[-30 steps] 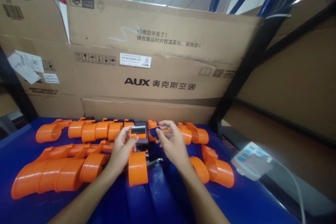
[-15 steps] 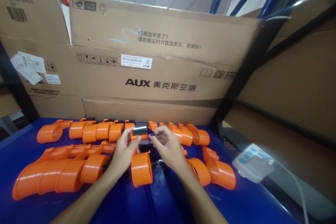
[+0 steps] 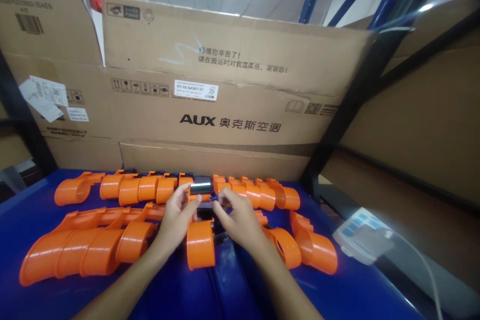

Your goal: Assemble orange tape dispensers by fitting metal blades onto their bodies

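Between my hands, near the middle of the table, is an orange plastic tape dispenser [image 3: 201,245] with a round ring at its near end. At its far end is a dark roller-like part with a pale serrated edge [image 3: 201,186]. My left hand [image 3: 180,212] grips this far end from the left, thumb on the near side. My right hand [image 3: 235,212] is closed at its right side, pinching a small dark blue piece [image 3: 214,198] between thumb and fingers. Whether that piece touches the dispenser is hard to make out.
Several similar orange dispensers [image 3: 75,250] lie in two rows on the blue table [image 3: 168,290], left and right of my hands. A white device with blue keys [image 3: 363,235] and a cable sits at the right edge. A cardboard sheet [image 3: 225,100] stands behind.
My right hand has shifted slightly left with the blue piece, its fingers drawn closer in. The dispenser's ring has tilted a little. My left hand keeps its grip.
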### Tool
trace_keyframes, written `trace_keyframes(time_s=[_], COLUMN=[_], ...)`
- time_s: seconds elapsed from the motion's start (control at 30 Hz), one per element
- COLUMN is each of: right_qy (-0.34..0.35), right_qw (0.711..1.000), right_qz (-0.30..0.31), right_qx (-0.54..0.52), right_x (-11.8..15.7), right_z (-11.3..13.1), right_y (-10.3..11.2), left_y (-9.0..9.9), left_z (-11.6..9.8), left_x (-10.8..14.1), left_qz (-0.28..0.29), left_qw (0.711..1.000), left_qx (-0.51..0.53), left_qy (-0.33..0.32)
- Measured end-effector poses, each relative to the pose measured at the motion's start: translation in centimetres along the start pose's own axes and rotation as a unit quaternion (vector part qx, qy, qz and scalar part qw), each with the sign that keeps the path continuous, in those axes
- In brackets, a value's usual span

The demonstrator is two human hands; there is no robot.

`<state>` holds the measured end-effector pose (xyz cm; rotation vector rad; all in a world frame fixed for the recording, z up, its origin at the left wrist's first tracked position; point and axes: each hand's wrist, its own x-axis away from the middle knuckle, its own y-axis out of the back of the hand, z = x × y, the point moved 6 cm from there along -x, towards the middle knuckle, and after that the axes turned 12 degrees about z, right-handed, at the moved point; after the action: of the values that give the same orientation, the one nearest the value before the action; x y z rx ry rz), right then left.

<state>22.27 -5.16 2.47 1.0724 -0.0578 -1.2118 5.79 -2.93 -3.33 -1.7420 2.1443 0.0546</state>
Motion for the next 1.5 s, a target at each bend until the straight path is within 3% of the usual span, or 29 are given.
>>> trace_keyframes(time_s=[0.5, 0.63, 0.73, 0.83, 1.0, 1.1, 1.23, 1.5], right_qy=[0.007, 0.014, 0.002, -0.035, -0.060, -0.068, -0.078, -0.045], right_qw=[0.999, 0.999, 0.995, 0.969, 0.913, 0.896, 0.915, 0.947], right_qz=[0.037, 0.045, 0.000, -0.050, 0.044, 0.038, -0.005, 0.030], right_qx=[0.012, -0.025, -0.103, -0.239, -0.400, -0.437, -0.396, -0.318], right_x=[-0.2, -0.1, 0.0, 0.0, -0.3, -0.3, -0.4, -0.8], right_z=[0.1, 0.6, 0.4, -0.4, -0.5, -0.7, -1.4, -0.4], right_y=[-0.3, 0.5, 1.3, 1.5, -0.4, -0.7, -0.5, -1.1], left_y=[-0.2, -0.5, -0.7, -1.2, -2.1, -2.5, -3.1, -2.4], left_z=[0.0, -0.5, -0.4, 0.1, -0.1, -0.4, -0.4, -0.6], left_x=[0.3, 0.2, 0.4, 0.6, 0.5, 0.7, 1.4, 0.9], left_qz=[-0.003, 0.009, 0.004, 0.023, 0.058, 0.099, 0.155, 0.116], left_qw=[1.000, 1.000, 0.996, 0.987, 0.982, 0.978, 0.969, 0.986], left_qx=[-0.011, 0.026, 0.087, 0.143, 0.161, 0.167, 0.154, 0.078], left_qy=[0.008, -0.001, 0.025, 0.074, 0.075, 0.077, 0.115, 0.086])
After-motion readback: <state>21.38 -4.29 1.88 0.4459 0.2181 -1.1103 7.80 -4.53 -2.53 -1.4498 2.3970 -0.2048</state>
